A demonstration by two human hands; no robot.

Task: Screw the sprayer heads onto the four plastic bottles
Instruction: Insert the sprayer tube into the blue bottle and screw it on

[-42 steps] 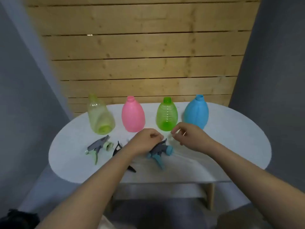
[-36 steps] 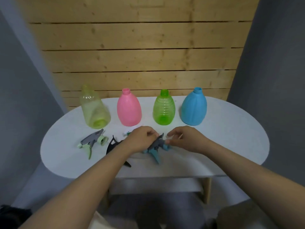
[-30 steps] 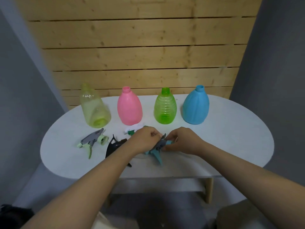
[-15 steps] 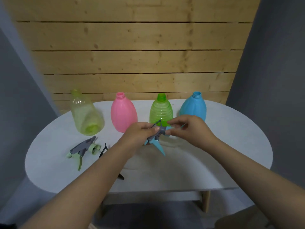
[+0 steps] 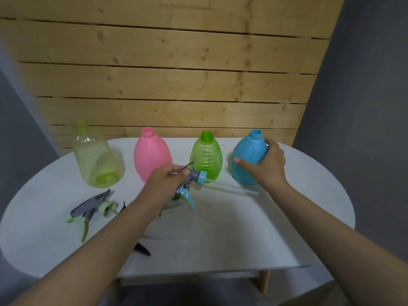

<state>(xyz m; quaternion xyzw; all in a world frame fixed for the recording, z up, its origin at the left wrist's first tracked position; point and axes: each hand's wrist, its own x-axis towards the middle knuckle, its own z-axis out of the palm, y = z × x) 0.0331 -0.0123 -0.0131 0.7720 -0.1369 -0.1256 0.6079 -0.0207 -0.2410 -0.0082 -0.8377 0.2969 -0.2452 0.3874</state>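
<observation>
Four open bottles stand in a row on the white table point(image 5: 220, 235): a pale yellow-green bottle point(image 5: 97, 157), a pink bottle point(image 5: 151, 154), a green ribbed bottle point(image 5: 206, 156) and a blue bottle point(image 5: 249, 155). My left hand point(image 5: 165, 184) holds a grey and blue sprayer head point(image 5: 192, 180) above the table, its clear tube point(image 5: 231, 187) pointing right. My right hand point(image 5: 265, 165) wraps around the blue bottle's right side. A grey and light-green sprayer head point(image 5: 90, 209) lies at the left. A black sprayer head point(image 5: 141, 248) lies mostly hidden under my left forearm.
A wooden plank wall point(image 5: 172, 85) rises right behind the bottles. Grey walls close in on both sides. The table's front edge runs just past my forearms, with a wooden leg point(image 5: 263, 280) below at the right.
My right hand let go of the blue sprayer head and moved right onto the blue bottle. My left hand keeps the sprayer head lifted off the table.
</observation>
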